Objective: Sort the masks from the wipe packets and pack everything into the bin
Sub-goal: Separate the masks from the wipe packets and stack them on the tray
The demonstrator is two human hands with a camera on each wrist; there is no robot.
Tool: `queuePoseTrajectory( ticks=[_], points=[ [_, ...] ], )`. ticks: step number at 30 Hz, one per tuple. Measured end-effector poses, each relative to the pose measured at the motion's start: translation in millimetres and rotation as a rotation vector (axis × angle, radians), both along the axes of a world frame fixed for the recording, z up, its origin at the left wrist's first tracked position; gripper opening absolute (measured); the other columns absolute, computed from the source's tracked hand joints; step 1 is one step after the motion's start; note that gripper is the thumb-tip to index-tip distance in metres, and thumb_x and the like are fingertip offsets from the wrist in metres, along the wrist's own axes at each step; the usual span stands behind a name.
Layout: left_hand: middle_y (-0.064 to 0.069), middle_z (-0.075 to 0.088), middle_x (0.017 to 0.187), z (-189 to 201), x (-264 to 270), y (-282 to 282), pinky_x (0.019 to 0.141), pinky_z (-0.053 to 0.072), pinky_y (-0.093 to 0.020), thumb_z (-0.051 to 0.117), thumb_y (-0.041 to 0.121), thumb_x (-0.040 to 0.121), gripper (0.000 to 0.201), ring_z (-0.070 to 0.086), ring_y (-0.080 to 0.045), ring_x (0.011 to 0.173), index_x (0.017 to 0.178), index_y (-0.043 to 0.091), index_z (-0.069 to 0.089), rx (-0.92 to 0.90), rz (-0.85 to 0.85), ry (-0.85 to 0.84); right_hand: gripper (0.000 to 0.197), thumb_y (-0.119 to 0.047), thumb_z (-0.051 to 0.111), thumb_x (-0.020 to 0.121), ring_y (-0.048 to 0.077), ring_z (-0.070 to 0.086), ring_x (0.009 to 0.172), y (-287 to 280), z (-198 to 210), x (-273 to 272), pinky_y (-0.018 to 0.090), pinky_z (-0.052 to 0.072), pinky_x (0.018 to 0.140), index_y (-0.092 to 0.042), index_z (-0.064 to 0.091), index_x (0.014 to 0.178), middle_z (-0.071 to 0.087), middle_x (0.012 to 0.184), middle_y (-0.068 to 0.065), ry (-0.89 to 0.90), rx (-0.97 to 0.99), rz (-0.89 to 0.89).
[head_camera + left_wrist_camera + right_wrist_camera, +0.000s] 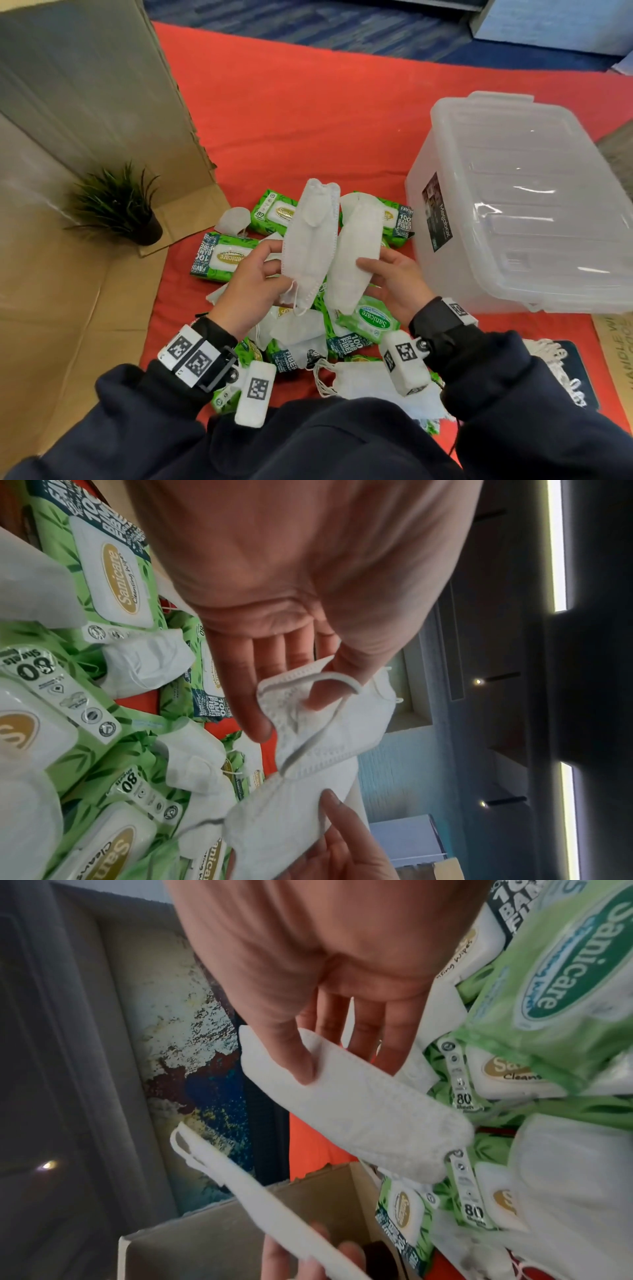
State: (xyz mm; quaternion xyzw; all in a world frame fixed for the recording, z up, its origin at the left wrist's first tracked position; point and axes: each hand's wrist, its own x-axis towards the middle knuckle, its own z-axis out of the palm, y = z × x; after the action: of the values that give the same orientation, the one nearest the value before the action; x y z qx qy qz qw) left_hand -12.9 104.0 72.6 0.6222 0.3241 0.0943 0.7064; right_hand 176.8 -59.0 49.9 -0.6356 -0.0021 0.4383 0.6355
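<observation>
While green glossy wipe packets [224, 257] and soft white masks lay heaped on red cloth [308, 113], each hand pinched one folded, quilted mask: left hand [251, 284] one mask [310, 240], right hand [399, 284] another [356, 253], beside the lidded translucent bin [520, 205].

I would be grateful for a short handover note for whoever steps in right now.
Left hand pinches one white mask; right hand holds a second mask, both above the pile.
Wipe packets and more masks lie mixed on the red cloth.
The bin sits to the right with its lid on.
Done: two masks picked out.
Left: open the bin, finish sorting, pack everything.
</observation>
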Motion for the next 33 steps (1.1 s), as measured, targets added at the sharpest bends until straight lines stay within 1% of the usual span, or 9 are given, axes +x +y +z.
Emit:
queuePoseTrajectory(
  ticks=[4, 6, 10, 13, 15, 21, 23, 28, 33],
  points=[
    [-0.010, 0.077, 0.110, 0.2, -0.6, -1.2, 0.083, 0.055, -0.061, 0.056, -0.017, 0.091, 0.047, 0.071, -0.032, 0.090, 0.124, 0.017, 0.056, 0.001, -0.015, 0.011, 0.024, 0.007, 0.071, 0.084, 0.018, 0.071, 0.089, -1.9, 0.8, -6.6, 0.035, 0.055, 0.084, -0.015, 0.075, 0.092, 0.077, 0.098, 0.004, -0.143, 0.001, -0.006],
    [-0.007, 0.077, 0.112, 1.1, -2.9, -1.6, 0.084, 0.055, -0.063, 0.057, -0.017, 0.090, 0.051, 0.073, -0.034, 0.095, 0.125, 0.020, 0.054, 0.007, -0.003, 0.022, 0.031, 0.012, 0.070, 0.080, 0.030, 0.070, 0.094, -3.6, 0.0, -4.0, 0.040, 0.055, 0.084, -0.018, 0.078, 0.079, 0.077, 0.102, 0.013, -0.216, -0.005, -0.034],
    [-0.005, 0.076, 0.117, -1.0, -9.2, 3.6, 0.078, 0.058, -0.054, 0.061, -0.020, 0.086, 0.078, 0.072, -0.037, 0.104, 0.140, 0.033, 0.043, -0.016, 0.026, 0.001, 0.029, 0.008, 0.060, 0.091, 0.031, 0.069, 0.088, -9.3, 0.9, 5.1, 0.041, 0.056, 0.073, -0.013, 0.081, 0.090, 0.075, 0.103, 0.014, -0.151, -0.049, 0.022],
    [-0.006, 0.075, 0.119, 0.4, -13.2, 8.9, 0.070, 0.055, -0.042, 0.056, -0.023, 0.086, 0.094, 0.067, -0.036, 0.076, 0.140, 0.052, 0.038, 0.003, 0.052, -0.018, 0.036, 0.007, 0.047, 0.095, 0.031, 0.071, 0.097, -11.8, 1.0, 4.2, 0.044, 0.061, 0.080, -0.003, 0.079, 0.106, 0.073, 0.115, 0.021, -0.019, -0.012, 0.053],
    [-0.003, 0.073, 0.119, 2.4, -15.8, 11.7, 0.060, 0.048, -0.029, 0.048, -0.022, 0.085, 0.087, 0.055, -0.026, 0.064, 0.135, 0.049, 0.050, 0.120, 0.028, -0.013, 0.033, 0.005, 0.049, 0.095, 0.032, 0.071, 0.108, -11.7, -1.4, 1.4, 0.042, 0.061, 0.084, -0.001, 0.078, 0.108, 0.072, 0.121, 0.018, -0.043, 0.020, 0.039],
    [0.013, 0.072, 0.125, 17.9, -17.6, 15.5, 0.101, 0.046, -0.021, 0.044, -0.006, 0.097, 0.047, 0.060, -0.002, 0.123, 0.119, 0.019, 0.076, 0.230, 0.013, -0.052, 0.021, 0.001, 0.071, 0.089, 0.024, 0.071, 0.099, -7.7, -8.0, -6.6, 0.043, 0.059, 0.084, -0.014, 0.080, 0.101, 0.076, 0.108, 0.007, -0.139, 0.007, 0.012],
    [0.010, 0.075, 0.120, 22.2, -14.4, 13.9, 0.101, 0.044, -0.014, 0.051, 0.002, 0.103, 0.032, 0.062, -0.003, 0.123, 0.116, 0.014, 0.077, 0.243, 0.039, -0.107, 0.028, 0.006, 0.071, 0.087, 0.026, 0.072, 0.100, -6.0, -6.2, -8.9, 0.045, 0.058, 0.081, -0.015, 0.075, 0.104, 0.077, 0.110, 0.008, -0.123, 0.020, 0.001],
    [-0.005, 0.078, 0.107, 11.6, -5.7, 4.7, 0.090, 0.053, -0.042, 0.072, -0.001, 0.090, 0.031, 0.070, -0.031, 0.102, 0.113, 0.018, 0.076, 0.189, 0.068, -0.113, 0.057, 0.013, 0.068, 0.086, 0.033, 0.072, 0.105, -2.3, 1.9, -12.7, 0.056, 0.060, 0.085, -0.024, 0.065, 0.129, 0.074, 0.116, 0.016, -0.057, 0.069, 0.048],
    [-0.024, 0.073, 0.091, -4.3, 6.4, -19.8, 0.078, 0.057, -0.051, 0.082, -0.001, 0.081, 0.060, 0.071, -0.040, 0.084, 0.124, 0.028, 0.053, 0.014, -0.006, -0.026, 0.079, 0.015, 0.068, 0.083, 0.034, 0.071, 0.108, 0.6, 2.7, -20.5, 0.056, 0.059, 0.079, -0.040, 0.055, 0.138, 0.073, 0.120, 0.009, -0.104, 0.069, 0.129]
  ],
)
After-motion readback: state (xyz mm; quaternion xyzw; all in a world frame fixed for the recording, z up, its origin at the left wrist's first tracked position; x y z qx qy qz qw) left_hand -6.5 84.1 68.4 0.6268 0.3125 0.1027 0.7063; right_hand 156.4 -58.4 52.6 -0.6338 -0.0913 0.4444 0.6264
